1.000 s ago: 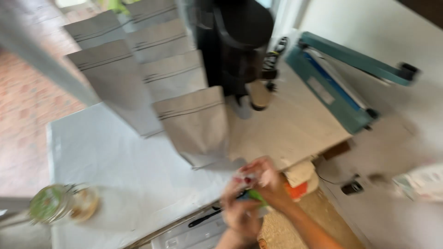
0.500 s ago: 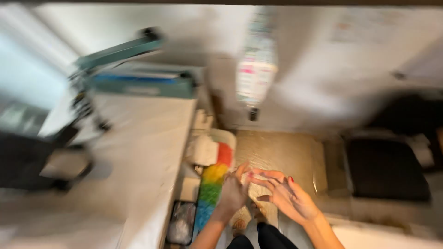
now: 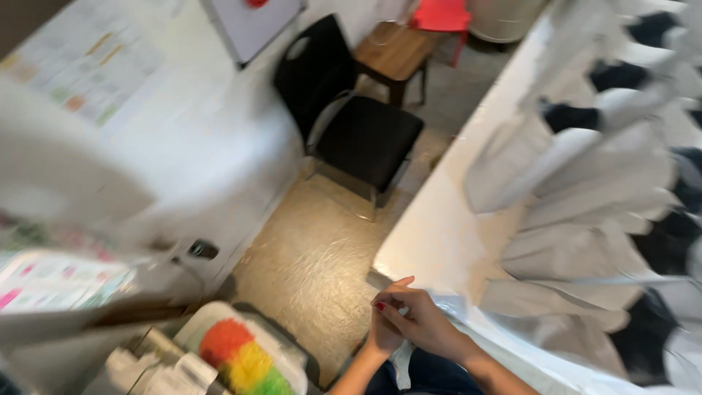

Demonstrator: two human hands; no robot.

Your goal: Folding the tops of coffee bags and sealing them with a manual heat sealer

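Observation:
My two hands are pressed together low in the middle of the view, just off the corner of a white table (image 3: 439, 234). My right hand (image 3: 431, 323) lies over my left hand (image 3: 380, 338), fingers curled around it, one red-painted nail showing. Whether anything is held between them is hidden. A bit of white material (image 3: 402, 363) shows just below the hands. Several grey stand-up pouches (image 3: 585, 183) with dark tops lie overlapping on the table to the right of my hands.
A black chair (image 3: 365, 135) stands on the beige floor (image 3: 322, 256) by the white wall, with a small wooden table (image 3: 398, 51) behind it. A rainbow-coloured duster (image 3: 241, 356) lies in a white tray at the bottom left. A dark plug (image 3: 202, 249) sits low on the wall.
The view has swung from the counter with the teal sealer, across the floor, to another table with pouches. My hands have stayed together, in front of me.

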